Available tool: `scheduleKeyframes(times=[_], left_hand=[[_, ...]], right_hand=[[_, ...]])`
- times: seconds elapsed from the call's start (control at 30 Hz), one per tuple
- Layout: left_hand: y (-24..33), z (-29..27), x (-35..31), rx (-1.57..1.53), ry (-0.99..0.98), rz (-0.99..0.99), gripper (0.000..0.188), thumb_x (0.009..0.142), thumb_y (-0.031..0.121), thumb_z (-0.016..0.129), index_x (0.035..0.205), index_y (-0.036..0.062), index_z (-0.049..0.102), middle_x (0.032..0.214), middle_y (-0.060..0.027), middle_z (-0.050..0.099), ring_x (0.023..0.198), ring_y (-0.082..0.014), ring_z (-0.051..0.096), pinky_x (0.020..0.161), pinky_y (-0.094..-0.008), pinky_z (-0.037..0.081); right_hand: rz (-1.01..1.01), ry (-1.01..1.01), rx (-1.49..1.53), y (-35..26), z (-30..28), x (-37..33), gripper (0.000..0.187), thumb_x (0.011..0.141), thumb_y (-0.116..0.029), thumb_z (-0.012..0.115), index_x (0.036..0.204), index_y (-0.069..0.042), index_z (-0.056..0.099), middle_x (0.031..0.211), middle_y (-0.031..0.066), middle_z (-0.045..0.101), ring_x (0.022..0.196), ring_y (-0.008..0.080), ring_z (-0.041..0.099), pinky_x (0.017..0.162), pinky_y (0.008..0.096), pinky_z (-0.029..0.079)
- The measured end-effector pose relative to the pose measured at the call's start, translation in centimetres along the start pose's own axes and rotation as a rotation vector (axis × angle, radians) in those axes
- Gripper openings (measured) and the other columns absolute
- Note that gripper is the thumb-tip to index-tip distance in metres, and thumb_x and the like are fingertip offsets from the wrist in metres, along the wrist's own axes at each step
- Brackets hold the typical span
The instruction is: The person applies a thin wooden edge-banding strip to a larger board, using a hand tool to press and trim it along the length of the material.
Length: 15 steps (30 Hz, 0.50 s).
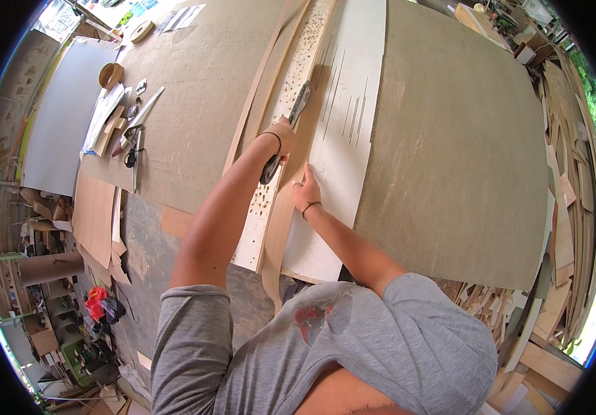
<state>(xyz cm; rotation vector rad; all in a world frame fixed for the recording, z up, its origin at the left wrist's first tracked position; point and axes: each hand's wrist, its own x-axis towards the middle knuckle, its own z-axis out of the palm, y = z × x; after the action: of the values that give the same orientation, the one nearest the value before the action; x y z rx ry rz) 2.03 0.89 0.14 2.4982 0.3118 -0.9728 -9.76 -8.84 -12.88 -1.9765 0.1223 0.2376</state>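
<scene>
My left hand (278, 135) is closed around the middle of a long dark tool (301, 104), whose exact kind I cannot make out. The tool lies lengthwise over a narrow pale board (248, 238) dotted with dark specks. Alongside this board runs a thin tan wood strip (281, 228), its near end hanging curled over the table edge. My right hand (306, 194) rests at the strip with the index finger stretched forward and the thumb apart. Beneath its wrist is a wide white panel (343, 155) marked with several dark lines.
Big grey-brown sheets (457, 138) flank the work on both sides. At the left lie scissors (131, 158), wood scraps and a tape roll (110, 75); another roll (142, 31) sits farther back. Stacked planks (564, 207) line the right side. Cluttered shelves stand at the far left.
</scene>
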Motion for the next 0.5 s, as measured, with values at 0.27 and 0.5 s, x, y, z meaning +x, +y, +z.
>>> scheduleKeyframes(times=[0.27, 0.5], left_hand=[[1.5, -0.5, -0.5, 0.355, -0.080, 0.009, 0.019, 0.080, 0.004, 0.044, 0.094, -0.0078, 0.048, 0.067, -0.0119, 0.061, 0.055, -0.0179, 0.060, 0.058, -0.0295, 0.046], [1.8, -0.6, -1.0, 0.362, -0.140, 0.021, 0.020, 0.081, 0.003, 0.041, 0.080, -0.0108, 0.056, 0.066, -0.0097, 0.060, 0.054, -0.0150, 0.060, 0.059, -0.0275, 0.048]], right_hand=[[-0.028, -0.033, 0.053, -1.2, -1.3, -0.9, 0.070, 0.075, -0.013, 0.053, 0.135, -0.010, 0.017, 0.111, 0.0246, 0.050, 0.095, 0.0328, 0.054, 0.080, 0.0329, 0.043], [0.113, -0.189, 0.010, -1.2, -2.0, -6.6, 0.070, 0.077, -0.014, 0.052, 0.136, -0.012, 0.014, 0.065, 0.0121, 0.058, 0.061, 0.0244, 0.056, 0.062, 0.0346, 0.044]])
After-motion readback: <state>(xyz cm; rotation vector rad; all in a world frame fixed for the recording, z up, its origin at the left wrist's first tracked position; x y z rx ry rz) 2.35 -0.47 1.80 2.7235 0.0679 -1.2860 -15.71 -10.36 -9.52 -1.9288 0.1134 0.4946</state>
